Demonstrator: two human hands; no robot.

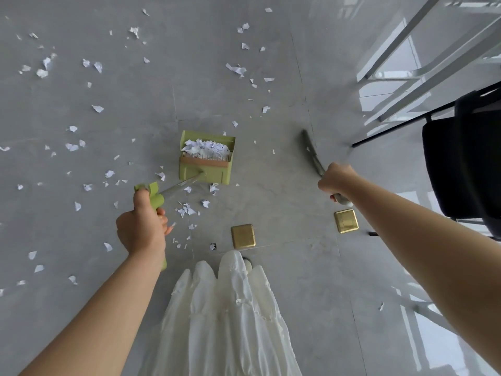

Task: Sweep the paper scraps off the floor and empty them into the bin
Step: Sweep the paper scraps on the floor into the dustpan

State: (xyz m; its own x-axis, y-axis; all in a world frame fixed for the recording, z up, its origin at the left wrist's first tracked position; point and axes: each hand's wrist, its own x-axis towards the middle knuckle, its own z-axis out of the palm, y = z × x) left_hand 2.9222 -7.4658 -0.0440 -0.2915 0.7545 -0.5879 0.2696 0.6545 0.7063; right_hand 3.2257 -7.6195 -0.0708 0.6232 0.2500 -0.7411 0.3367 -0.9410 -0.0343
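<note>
A green dustpan (205, 172) with a long handle sits at the centre of the grey floor, holding a heap of white paper scraps (207, 148). My left hand (142, 226) grips the green top of the dustpan handle. My right hand (336, 181) is closed around the broom handle (311, 151), which runs up and to the left from it; the broom's head is blurred and hard to make out. Several loose scraps (187, 210) lie between the dustpan and my left hand. Many more scraps (46, 63) are scattered over the left and far floor.
Two brass floor plates (243, 236) (346, 220) are set in the tiles near my feet. A black chair (461, 164) stands at the right, with white metal frame legs (423, 63) behind it. My white skirt (230, 321) fills the bottom centre. No bin is in view.
</note>
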